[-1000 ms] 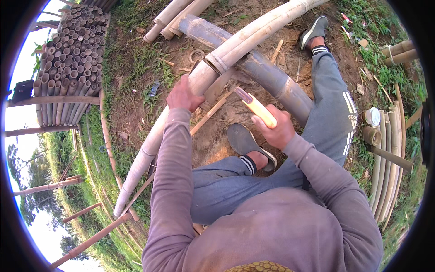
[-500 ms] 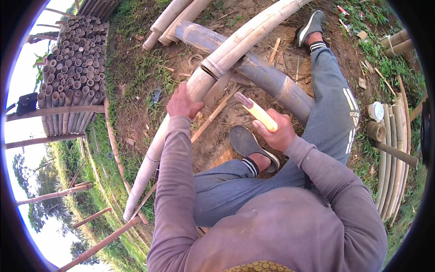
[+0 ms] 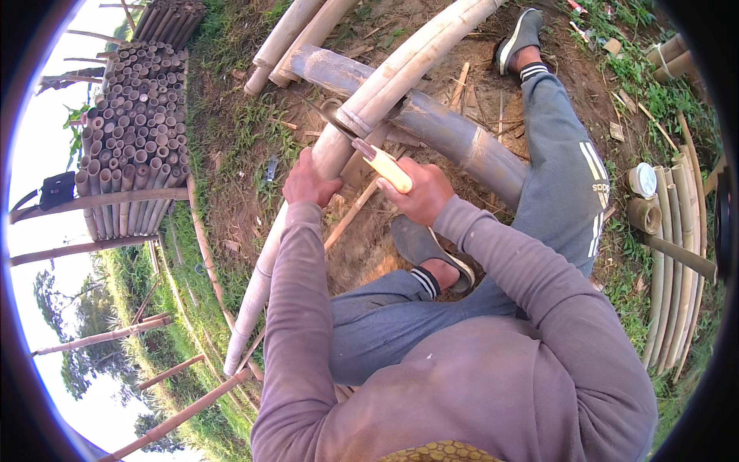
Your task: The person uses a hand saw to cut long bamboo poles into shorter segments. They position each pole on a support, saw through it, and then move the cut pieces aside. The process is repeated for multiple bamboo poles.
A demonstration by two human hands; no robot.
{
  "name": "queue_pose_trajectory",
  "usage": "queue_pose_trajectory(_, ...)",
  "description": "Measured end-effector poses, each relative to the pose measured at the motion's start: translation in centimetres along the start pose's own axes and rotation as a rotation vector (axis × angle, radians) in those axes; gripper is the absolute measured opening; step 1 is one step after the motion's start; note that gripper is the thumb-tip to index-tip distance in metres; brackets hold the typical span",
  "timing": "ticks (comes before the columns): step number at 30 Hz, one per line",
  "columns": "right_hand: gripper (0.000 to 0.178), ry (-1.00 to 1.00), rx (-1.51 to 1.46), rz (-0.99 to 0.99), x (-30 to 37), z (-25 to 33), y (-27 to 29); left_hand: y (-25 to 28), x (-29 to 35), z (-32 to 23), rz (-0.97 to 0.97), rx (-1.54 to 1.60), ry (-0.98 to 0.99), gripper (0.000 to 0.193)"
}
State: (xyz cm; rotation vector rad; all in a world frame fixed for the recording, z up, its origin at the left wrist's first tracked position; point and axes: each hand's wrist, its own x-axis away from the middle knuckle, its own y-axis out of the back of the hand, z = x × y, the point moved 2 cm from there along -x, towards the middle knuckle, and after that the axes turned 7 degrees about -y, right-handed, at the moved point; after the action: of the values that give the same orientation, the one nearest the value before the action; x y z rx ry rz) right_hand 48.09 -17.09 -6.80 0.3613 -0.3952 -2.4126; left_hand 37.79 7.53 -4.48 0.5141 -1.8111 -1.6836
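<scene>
A long pale bamboo pole [image 3: 400, 73] runs from the upper right down to the lower left, resting across a thick grey log [image 3: 446, 127]. My left hand [image 3: 308, 181] grips the pole from the left side. My right hand [image 3: 419, 192] is closed around the yellow handle of a knife [image 3: 385, 165], whose dark blade lies against the pole at a node just above my left hand. My legs in grey trousers are bent under the pole, with one shoe [image 3: 423, 246] below my right hand.
A stack of cut bamboo tubes [image 3: 131, 131] stands at the upper left behind a rail of poles. More pale poles [image 3: 296, 35] lie at the top. Split bamboo strips [image 3: 677, 262] and a short tube lie at the right on grass.
My right hand has swung the knife from beside the pole up to it, so the blade now meets the pole. My left hand kept its grip on the pole.
</scene>
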Motion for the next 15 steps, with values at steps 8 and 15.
queue_pose_trajectory(8,0.032,0.163,0.237,0.164,12.2,-5.2,8.0,2.0,0.7,2.2,-0.056,0.026,0.037,0.097)
queue_pose_trajectory(15,0.063,-0.005,0.733,0.780,9.4,-3.6,7.9,8.8,7.2,0.6,-0.030,0.145,-0.130,0.099)
